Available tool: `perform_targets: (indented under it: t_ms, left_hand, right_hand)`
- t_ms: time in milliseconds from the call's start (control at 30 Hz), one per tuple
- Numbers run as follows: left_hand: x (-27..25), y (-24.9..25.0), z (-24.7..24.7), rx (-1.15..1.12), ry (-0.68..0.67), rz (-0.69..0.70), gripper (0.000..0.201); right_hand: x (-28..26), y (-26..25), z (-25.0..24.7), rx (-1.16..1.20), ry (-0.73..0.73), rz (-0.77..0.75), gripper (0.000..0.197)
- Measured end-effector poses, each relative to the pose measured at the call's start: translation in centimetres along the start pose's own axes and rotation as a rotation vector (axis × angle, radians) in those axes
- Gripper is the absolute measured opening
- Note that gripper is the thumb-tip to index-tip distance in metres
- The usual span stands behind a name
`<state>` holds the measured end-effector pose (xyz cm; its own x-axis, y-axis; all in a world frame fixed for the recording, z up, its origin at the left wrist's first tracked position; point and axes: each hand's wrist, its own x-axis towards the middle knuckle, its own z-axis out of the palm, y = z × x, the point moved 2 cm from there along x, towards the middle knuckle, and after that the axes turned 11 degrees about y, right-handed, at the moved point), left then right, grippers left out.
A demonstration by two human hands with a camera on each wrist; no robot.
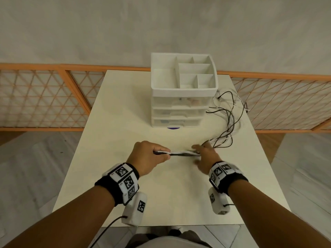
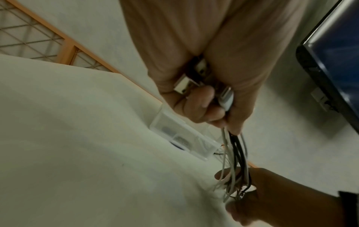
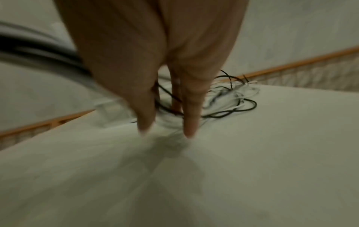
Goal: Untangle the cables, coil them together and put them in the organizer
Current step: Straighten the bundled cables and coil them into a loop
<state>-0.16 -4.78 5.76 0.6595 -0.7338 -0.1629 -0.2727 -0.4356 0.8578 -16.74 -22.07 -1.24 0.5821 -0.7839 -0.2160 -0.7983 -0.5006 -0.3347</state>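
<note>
Black and white cables [image 1: 180, 153] run as a taut bundle between the two hands, above the cream table [image 1: 111, 122]. The left hand [image 1: 148, 156] has its fingers curled around one end of the bundle; the left wrist view shows several plugs [image 2: 226, 98] gathered inside this fist, with the cords leaving below the fingers [image 2: 204, 99].

The right hand [image 1: 206, 158] is at the other end of the taut section. Its image is blurred in the head view and in the right wrist view. The right wrist view shows the fingers [image 3: 189, 110] extended and pointing down toward the table. The left wrist view shows the cords crossing the right hand, but whether that hand grips them or only rests against them cannot be determined.

Past the right hand, the loose remainder of the cables [image 1: 231, 111] lies in tangled loops on the table, trailing to the right side of the organizer [image 1: 182, 90].

The organizer is a white plastic unit with three drawers [image 1: 177, 111] and an open divided tray on top. It stands at the far centre of the table. An orange lattice fence [image 1: 44, 97] runs behind the table.
</note>
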Motion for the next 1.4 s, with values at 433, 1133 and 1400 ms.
perform_targets:
  t_ms: [433,1133,1400]
  left_hand:
    - [0.1,2.0,-0.8,-0.427,-0.037,-0.2,0.036]
    - [-0.6,2.3,0.4,-0.618,-0.033,-0.203,0.052]
    - [0.8,0.7,0.0,-0.396,0.36,-0.134,0.018]
  right_hand:
    - [-4.6,-9.5,-4.8,0.758,0.052,-0.42,0.041]
    - [-4.9,-9.5,-2.4,0.657,0.235,-0.447,0.038]
    - [-5.1,-7.8,-3.6,0.519,0.085,-0.375,0.024]
